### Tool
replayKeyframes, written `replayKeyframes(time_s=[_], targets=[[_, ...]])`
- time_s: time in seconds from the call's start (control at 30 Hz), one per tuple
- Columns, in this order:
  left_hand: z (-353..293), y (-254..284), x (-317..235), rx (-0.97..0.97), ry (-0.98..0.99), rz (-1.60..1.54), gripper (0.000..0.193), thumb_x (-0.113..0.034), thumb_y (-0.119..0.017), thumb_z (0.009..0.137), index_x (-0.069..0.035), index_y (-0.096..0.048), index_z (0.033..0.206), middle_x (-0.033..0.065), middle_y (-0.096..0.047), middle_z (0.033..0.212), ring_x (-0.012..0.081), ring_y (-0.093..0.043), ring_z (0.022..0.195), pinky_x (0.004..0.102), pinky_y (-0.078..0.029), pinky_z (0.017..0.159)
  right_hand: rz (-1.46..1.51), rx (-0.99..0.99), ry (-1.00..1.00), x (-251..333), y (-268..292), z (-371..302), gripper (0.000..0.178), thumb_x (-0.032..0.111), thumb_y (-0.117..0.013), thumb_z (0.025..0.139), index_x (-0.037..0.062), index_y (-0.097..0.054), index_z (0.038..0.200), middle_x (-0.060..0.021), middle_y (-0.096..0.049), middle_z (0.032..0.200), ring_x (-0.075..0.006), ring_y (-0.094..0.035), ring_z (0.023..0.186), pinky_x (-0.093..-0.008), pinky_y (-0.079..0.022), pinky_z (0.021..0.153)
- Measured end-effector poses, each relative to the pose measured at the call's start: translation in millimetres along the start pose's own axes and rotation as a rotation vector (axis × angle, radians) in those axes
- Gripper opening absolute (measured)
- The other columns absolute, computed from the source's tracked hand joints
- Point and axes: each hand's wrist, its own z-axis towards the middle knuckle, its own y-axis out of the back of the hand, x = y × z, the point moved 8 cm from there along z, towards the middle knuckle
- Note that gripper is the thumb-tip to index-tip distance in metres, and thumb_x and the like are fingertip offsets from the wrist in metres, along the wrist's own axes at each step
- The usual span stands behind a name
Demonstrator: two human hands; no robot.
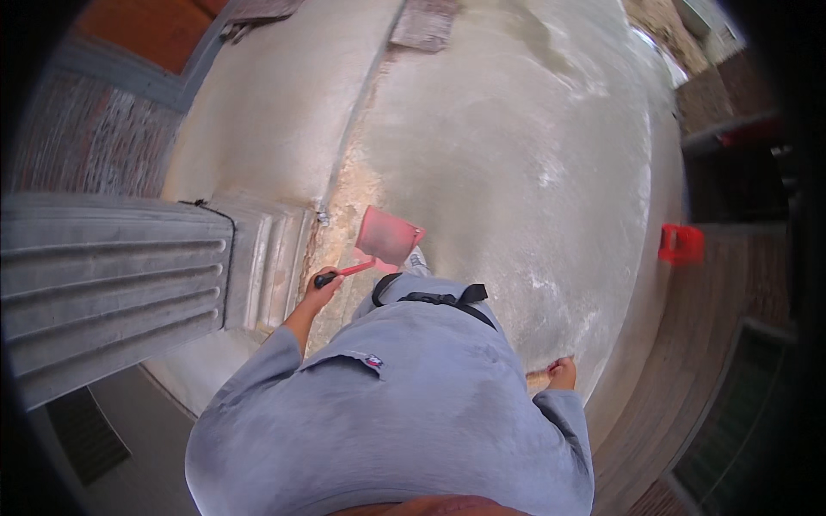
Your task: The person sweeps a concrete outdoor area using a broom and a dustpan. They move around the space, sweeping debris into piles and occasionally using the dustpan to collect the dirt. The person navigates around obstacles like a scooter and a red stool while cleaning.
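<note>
A pale, shiny floor [533,146] spreads beside a fluted column [112,277]. The left hand [321,292], the nearer one, grips a red dustpan [390,238], which stretches forward and rightward from it; the right hand [563,374] clasps a tan object [538,378], too small to identify.

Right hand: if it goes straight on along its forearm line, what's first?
Nothing obvious: ahead of the right hand only the pale floor shows, so the way looks free. Its height above the floor is hard to judge here.
</note>
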Motion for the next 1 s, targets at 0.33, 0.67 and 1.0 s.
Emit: replayKeyframes(time_s=[0.33, 0.67, 1.0], targets=[[35, 63, 44, -0.029, 0.100, 0.019, 0.015, -0.016, -0.065, 0.075, -0.009, -0.060, 0.088, -0.0004, -0.057, 0.069, 0.0087, -0.052, 0.061, 0.0243, -0.042, 0.055, -1.095, 0.245, 0.178, 40, -438, -46, 0.006, 0.004, -0.043, 0.078, 0.0040, -0.049, 0.078, -0.0102, -0.045, 0.052, -0.0227, -0.044, 0.038, -0.0346, -0.032, 0.031], [-27, 65, 54, -0.287, 0.126, -0.071, 0.009, -0.010, -0.063, 0.075, -0.006, -0.060, 0.083, -0.0012, -0.053, 0.065, 0.0069, -0.049, 0.058, 0.0225, -0.040, 0.051, -1.030, 0.904, 0.173, 44, -706, -159, 0.004, 0.003, -0.054, 0.079, 0.0037, -0.053, 0.083, -0.0015, -0.043, 0.057, -0.0118, -0.040, 0.044, -0.0282, -0.032, 0.035], [-35, 16, 13, -0.555, 0.459, -0.079, 0.011, -0.007, -0.062, 0.077, -0.007, -0.058, 0.087, 0.0003, -0.055, 0.071, 0.0081, -0.051, 0.060, 0.0226, -0.042, 0.053, -1.044, 0.819, -0.099, 117, -751, -112, 0.005, -0.002, -0.053, 0.075, 0.0028, -0.053, 0.074, -0.0073, -0.043, 0.056, -0.0148, -0.043, 0.043, -0.0279, -0.032, 0.033]])
